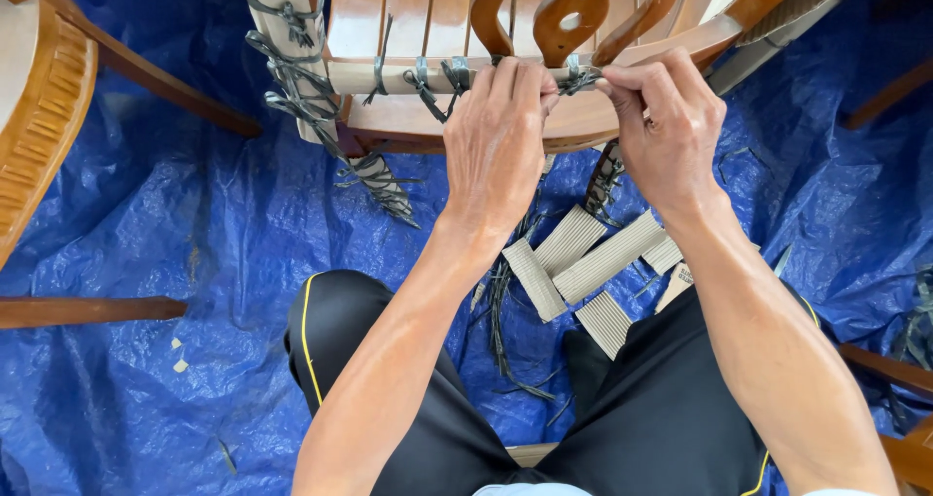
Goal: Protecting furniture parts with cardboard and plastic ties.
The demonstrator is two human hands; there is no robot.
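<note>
— Blue tarpaulin covers the whole floor; what lies on it?

— A wooden chair on its side, its top cut off by the frame edge. More wooden furniture pokes in at the left, mostly out of view.

— And below the chair?

— Strips of corrugated cardboard and cut strap ends, partly hidden behind the forearms and black trousers.

— Where are the hands?

— Both are raised at the chair's pale rail. The left hand curls over it, fingertips pinched shut on a dark strap. The right hand pinches the same strap from the other side, thumb and forefinger pressed together.

— Is there a knot?

— Hard to tell; the fingers cover it. Other straps bind the chair leg nearby.
</note>
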